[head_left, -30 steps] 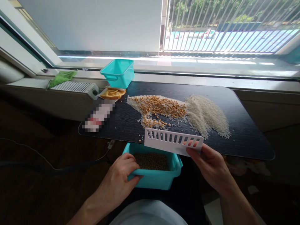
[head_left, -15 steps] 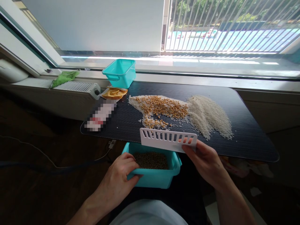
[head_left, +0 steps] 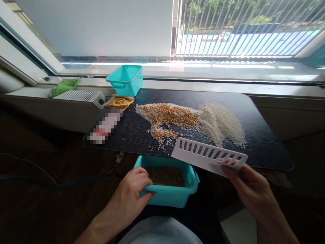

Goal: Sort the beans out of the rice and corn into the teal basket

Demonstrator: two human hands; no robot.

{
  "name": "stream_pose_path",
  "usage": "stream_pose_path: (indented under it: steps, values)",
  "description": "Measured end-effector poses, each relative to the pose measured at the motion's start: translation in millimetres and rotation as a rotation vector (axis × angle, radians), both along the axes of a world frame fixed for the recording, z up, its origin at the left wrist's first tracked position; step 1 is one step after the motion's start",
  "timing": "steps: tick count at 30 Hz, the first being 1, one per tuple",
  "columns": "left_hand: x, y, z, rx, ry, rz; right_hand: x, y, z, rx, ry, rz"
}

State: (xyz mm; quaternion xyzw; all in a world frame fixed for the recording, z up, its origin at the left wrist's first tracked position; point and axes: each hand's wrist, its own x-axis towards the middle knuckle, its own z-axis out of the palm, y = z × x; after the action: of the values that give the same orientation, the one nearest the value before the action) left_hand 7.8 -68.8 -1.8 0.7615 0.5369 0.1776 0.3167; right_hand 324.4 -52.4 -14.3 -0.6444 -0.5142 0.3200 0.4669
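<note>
My left hand (head_left: 135,189) grips the near left rim of a turquoise plastic bin (head_left: 169,197), thumb outside and fingers over the edge. Inside the bin lies a layer of small greenish-brown beans (head_left: 165,175). It sits just below the table's front edge. In my right hand (head_left: 250,186) is a white plastic slotted divider (head_left: 200,157), pinched at its right end and tilted down to the right over the table edge. Beyond it, yellow soybeans (head_left: 175,114) lie mixed with white rice on the dark tabletop (head_left: 256,135). A heap of mostly plain rice (head_left: 220,122) spreads to their right.
Another turquoise bin (head_left: 125,83) stands at the table's back left corner. In front of it are an orange-yellow packet (head_left: 120,101) and a blurred-out pinkish item (head_left: 105,127). A green cloth (head_left: 66,86) lies on the radiator (head_left: 78,96). Windows line the back.
My right hand has moved the divider to the right, and its right end now dips lower. More scattered rice grains show near the table's front edge. My left hand keeps its hold on the bin.
</note>
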Motion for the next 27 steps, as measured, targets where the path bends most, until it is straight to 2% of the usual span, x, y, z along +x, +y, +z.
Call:
stream_pose_path:
  steps: [3, 6, 12, 15, 21, 27]
  values:
    - [0.5, 0.9, 0.7, -0.001, 0.015, -0.005, -14.7, 10.6, 2.2, 0.074, 0.047, -0.036]
    - [0.4, 2.2, 3.1, 0.004, 0.026, -0.016, -29.5, 29.0, 3.6, 0.104, 0.090, -0.010]
    - [-4.6, 2.8, 2.9, 0.033, 0.049, -0.012, -41.4, 56.4, -13.3, 0.106, 0.137, 0.033]
    - [-7.3, 3.2, 0.6, 0.031, 0.054, 0.002, -41.3, 59.0, -16.5, 0.086, 0.156, 0.066]
    - [-8.7, 3.9, -0.8, 0.011, 0.044, 0.018, -41.7, 51.9, -1.2, -0.024, 0.188, 0.139]
    - [-8.4, 3.3, -1.0, 0.007, 0.025, 0.031, -44.1, 50.8, -0.5, -0.002, 0.199, 0.151]
